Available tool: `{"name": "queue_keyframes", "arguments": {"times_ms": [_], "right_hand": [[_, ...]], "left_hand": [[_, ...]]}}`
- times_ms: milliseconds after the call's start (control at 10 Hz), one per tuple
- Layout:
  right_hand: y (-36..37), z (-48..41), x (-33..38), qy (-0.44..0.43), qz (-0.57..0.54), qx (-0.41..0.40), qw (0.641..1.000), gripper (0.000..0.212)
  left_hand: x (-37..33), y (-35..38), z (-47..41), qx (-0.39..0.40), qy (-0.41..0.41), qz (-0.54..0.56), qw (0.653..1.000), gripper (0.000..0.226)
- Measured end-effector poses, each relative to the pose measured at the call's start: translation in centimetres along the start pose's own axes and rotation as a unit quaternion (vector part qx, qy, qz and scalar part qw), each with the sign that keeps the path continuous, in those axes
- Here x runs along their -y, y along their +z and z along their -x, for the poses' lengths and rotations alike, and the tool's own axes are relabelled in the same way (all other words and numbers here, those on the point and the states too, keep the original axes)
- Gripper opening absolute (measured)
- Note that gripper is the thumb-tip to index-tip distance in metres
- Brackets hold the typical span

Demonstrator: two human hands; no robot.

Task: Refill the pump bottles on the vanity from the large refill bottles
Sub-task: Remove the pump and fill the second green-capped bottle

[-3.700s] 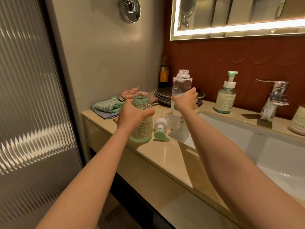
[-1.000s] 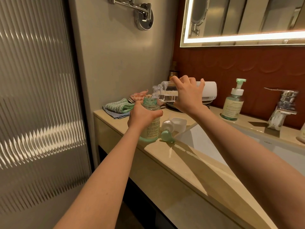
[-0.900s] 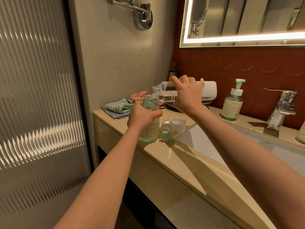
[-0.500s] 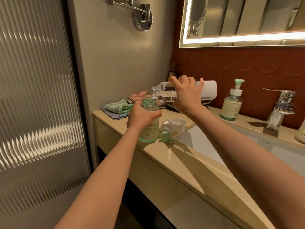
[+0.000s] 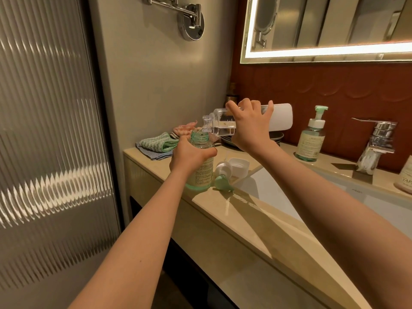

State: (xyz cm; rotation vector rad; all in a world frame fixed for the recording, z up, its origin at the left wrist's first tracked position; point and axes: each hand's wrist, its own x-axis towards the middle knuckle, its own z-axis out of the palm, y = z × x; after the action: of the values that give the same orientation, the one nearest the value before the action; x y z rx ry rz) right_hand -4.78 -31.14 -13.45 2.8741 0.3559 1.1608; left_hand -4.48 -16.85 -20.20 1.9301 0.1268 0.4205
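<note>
Just left of centre: left hand (image 5: 189,156) wrapped round the uncapped green pump bottle (image 5: 203,171), stood upright on the vanity counter (image 5: 245,219). Right of its base: removed pump head (image 5: 223,176), laid on its side, and a white cap (image 5: 239,167). Above, held near-horizontal in the curled fingers of the right hand (image 5: 249,131): clear refill bottle (image 5: 219,124), mouth at the green neck, touching or just over, impossible to tell. Judged mid-pour on the first bottle; fill level hidden. Left to do: refitting the pump. Further right: second pump bottle (image 5: 311,141), pump on, seemingly untouched.
</note>
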Motion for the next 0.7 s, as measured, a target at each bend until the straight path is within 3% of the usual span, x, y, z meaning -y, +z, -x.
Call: {"name": "queue_keyframes", "arguments": {"times_ms": [700], "right_hand": [[-0.02,0.01,0.1,0.002,0.007,-0.006,1.0,0.064]], "left_hand": [[-0.21,-0.13,0.28,-0.003,0.002,-0.001,1.0,0.094]]}}
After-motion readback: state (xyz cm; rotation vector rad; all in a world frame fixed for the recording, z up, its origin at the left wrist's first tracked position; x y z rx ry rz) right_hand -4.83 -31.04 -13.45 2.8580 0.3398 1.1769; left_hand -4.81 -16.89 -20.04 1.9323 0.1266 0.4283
